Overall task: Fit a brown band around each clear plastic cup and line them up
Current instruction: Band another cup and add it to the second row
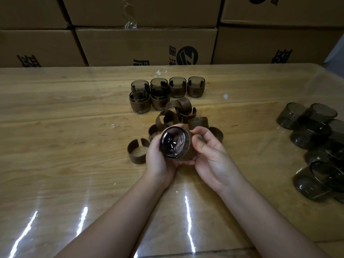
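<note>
Both my hands hold one clear cup (174,142) above the table, its base turned toward me, with a brown band (189,152) around its side. My left hand (158,161) grips it from the left and below. My right hand (208,153) grips the banded right side, thumb on the band. Beyond the hands lie several loose brown bands (178,114), one open band (136,150) at the left. Farther back, several banded cups (167,92) stand in two rows.
Several bare smoky cups (316,138) lie in a heap at the right edge of the wooden table (65,127), which has a glossy clear cover. Stacked cardboard boxes (145,45) form a wall behind the table.
</note>
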